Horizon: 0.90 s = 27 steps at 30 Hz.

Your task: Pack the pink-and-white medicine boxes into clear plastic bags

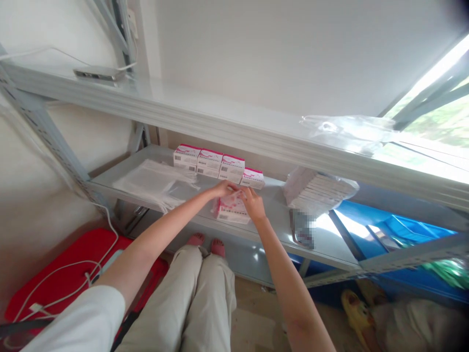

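On the front of the grey metal shelf, a white-and-pink box (233, 213) sits in a clear plastic bag (231, 199). My left hand (225, 188) pinches the bag's upper edge from the left. From the right, my right hand (253, 203) closes on the same edge, close to my left fingers. Behind my hands stands a row of similar stacked boxes (208, 162), with a lower box (252, 179) at its right end. A pile of flat clear bags (148, 180) lies to the left of my left hand.
Right of my hands lie a bag of stacked white packs (318, 188) and a phone-like item (302, 229), partly blurred out. The upper shelf's edge (220, 126) runs above. A red stool-like object (69, 274) with white cables stands lower left; blue bins (414, 234) are at right.
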Tool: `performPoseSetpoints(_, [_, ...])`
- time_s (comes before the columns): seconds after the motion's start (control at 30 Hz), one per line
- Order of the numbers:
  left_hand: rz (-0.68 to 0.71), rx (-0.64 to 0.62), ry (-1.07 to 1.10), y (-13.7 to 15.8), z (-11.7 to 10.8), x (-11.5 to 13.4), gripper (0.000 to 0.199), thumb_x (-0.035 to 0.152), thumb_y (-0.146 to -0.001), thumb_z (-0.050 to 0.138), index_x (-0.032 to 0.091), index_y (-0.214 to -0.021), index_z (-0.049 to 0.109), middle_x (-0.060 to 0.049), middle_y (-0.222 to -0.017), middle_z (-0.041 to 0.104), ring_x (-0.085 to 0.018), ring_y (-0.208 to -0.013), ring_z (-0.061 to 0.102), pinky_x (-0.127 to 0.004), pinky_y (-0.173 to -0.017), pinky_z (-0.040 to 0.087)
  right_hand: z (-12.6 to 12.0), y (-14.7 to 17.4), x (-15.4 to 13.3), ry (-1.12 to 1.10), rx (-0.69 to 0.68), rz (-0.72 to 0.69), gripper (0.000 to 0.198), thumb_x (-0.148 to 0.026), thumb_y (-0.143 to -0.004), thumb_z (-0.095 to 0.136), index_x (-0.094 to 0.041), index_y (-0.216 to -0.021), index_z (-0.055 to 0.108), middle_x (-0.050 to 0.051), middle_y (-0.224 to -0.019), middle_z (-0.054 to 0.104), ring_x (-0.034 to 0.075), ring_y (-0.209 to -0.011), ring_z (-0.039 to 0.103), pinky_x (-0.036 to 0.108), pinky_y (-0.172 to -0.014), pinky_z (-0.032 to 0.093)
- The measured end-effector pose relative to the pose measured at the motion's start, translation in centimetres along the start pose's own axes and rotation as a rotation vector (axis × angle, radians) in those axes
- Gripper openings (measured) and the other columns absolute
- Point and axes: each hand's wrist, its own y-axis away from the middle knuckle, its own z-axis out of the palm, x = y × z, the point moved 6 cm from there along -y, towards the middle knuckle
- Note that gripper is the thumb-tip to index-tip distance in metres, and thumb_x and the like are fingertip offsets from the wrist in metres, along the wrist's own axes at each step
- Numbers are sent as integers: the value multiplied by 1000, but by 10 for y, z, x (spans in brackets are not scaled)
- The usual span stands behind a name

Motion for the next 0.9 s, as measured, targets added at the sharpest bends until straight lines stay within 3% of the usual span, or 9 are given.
performPoseSetpoints(0.13, [18, 123, -14, 0, -5, -2, 5, 7, -69, 63, 12, -68, 63, 0, -71, 64, -12, -70, 58, -25, -72, 46, -3, 0, 1, 23, 11, 2, 25, -20, -94, 41, -18, -101, 64, 10, -97, 66, 19, -81, 62, 25, -61, 41])
performPoseSetpoints(0.27, [49, 105, 210, 3, -2, -3, 11, 17, -71, 69, 12, -69, 59, 1, -70, 61, -10, -68, 56, -23, -68, 45, -9, 4, 2, 49, 45, -4, 23, -23, -93, 45, -20, -92, 67, 9, -89, 69, 20, -82, 62, 26, -67, 41])
performPoseSetpoints(0.43, [-12, 155, 273, 11, -10, -4, 14, 16, -70, 71, 13, -68, 57, 1, -66, 60, -9, -63, 54, -22, -64, 43, -19, 6, 12, -62, 151, 150, 25, -30, -91, 48, -22, -84, 71, 7, -88, 72, 21, -81, 65, 28, -69, 43])
performPoseSetpoints(0.57, [-9, 97, 180, 20, -25, 2, 12, 9, -71, 67, 14, -68, 56, 0, -69, 61, -10, -66, 55, -22, -67, 43, -20, 9, 18, -162, 104, 223, 27, -37, -89, 50, -26, -80, 72, 4, -88, 74, 21, -78, 67, 28, -67, 44])
performPoseSetpoints(0.73, [25, 0, -30, 32, -37, 13, 16, 6, -70, 66, 15, -66, 53, 3, -68, 57, -10, -66, 53, -21, -64, 40, -21, 18, 24, -37, 92, 268, 29, -46, -87, 52, -28, -79, 73, 5, -85, 73, 22, -82, 66, 29, -69, 43])
performPoseSetpoints(0.9, [90, -32, -246, 47, -40, 19, 12, 9, -75, 63, 14, -69, 55, 1, -70, 59, -11, -68, 54, -20, -63, 38, -18, 31, 28, 0, 139, 177, 35, -44, -90, 48, -24, -72, 69, 6, -78, 70, 23, -85, 61, 37, -84, 39])
